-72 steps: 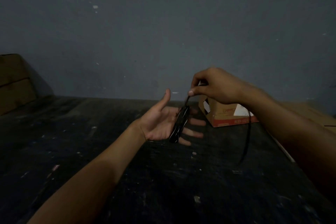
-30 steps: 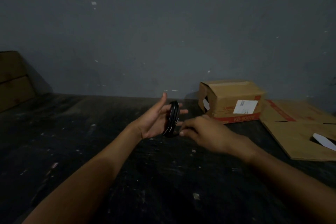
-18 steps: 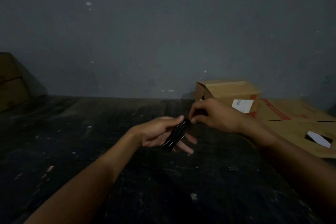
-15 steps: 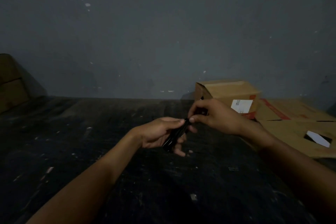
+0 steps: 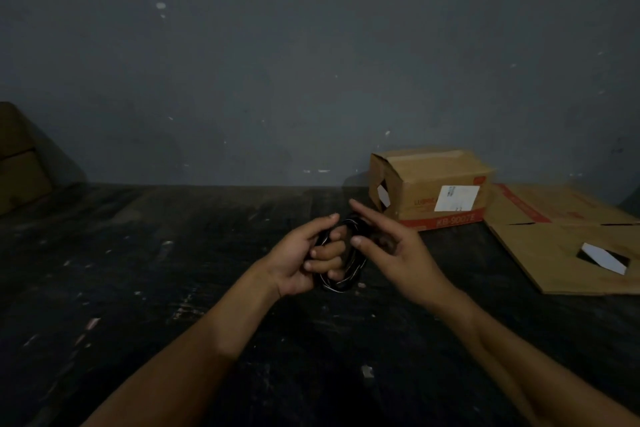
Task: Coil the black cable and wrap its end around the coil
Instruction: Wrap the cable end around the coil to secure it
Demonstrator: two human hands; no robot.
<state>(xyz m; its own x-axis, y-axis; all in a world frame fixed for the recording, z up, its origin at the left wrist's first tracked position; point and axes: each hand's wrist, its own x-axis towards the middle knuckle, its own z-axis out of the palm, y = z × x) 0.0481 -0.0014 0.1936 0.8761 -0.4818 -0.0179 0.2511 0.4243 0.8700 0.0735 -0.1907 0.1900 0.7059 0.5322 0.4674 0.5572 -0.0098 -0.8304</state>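
The left hand [image 5: 298, 262] is curled shut around one side of the cable [image 5: 349, 274], which is wound into an upright coil; its fingers [image 5: 327, 251] pass through the loop and its thumb lies over the top strands. The coil hangs below and just to the right of that fist, held above the table [image 5: 173, 270] rather than resting on it, with pale glints along its lower turns.

The right hand [image 5: 391, 250] sits just right of the grip, palm turned toward the coil. Its index finger points up and to the left past the top of the loop, and its thumb tip is at the coil's right edge. The hand is mostly spread; whether its thumb and fingers pinch a strand behind the coil cannot be told, since that part is dark and hidden.

Beyond the grip and to its right a box [image 5: 433, 189] stands against the wall [image 5: 311, 62]. Flattened cardboard [image 5: 554, 246] lies farther right of the hands, on the table.
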